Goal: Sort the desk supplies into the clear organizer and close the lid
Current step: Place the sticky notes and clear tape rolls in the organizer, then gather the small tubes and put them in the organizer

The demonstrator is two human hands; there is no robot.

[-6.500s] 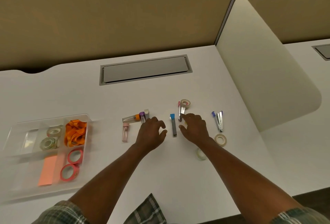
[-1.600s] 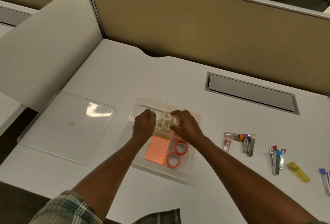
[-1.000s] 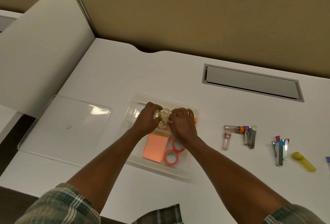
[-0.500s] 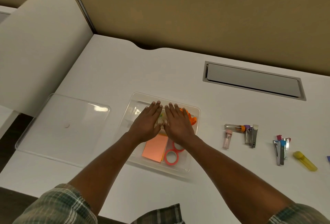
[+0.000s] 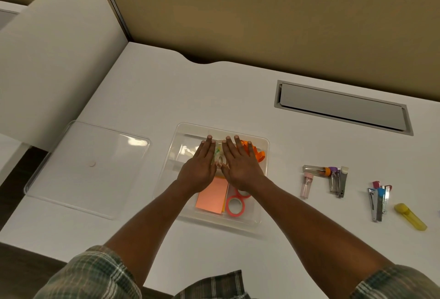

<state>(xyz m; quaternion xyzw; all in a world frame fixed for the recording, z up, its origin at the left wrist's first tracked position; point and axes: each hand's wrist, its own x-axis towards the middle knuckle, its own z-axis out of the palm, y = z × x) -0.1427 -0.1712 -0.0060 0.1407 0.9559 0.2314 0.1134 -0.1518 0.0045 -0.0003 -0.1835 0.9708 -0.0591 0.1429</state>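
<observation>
From the head camera, both hands are lying flat and open, fingers straight and together, palms down over the clear organizer (image 5: 267,155), which is sitting near the middle of the white tabletop (image 5: 166,98). The left hand (image 5: 200,167) is covering the middle of the tray's far half. The right hand (image 5: 240,165) is lying just beside it, thumbs nearly touching. Neither is gripping anything.

Clear tape rolls (image 5: 219,158) are showing in the narrow gap between the hands. An orange ribbon (image 5: 259,154) is peeking out past the right fingers in the far right compartment. Nearer the person, a pad of orange sticky notes (image 5: 210,196) is lying in one compartment, and red tape rolls (image 5: 235,207) are sitting in the one to its right.

The clear lid (image 5: 88,167) is lying flat on the tabletop to the left of the organizer, apart from it.

To the right, well clear of the tray, loose supplies are waiting on the tabletop: small clear tubes (image 5: 314,170), a cluster of metal tools with coloured caps (image 5: 338,180), a second such cluster (image 5: 378,201), and a yellow piece (image 5: 410,216) farthest right.
</observation>
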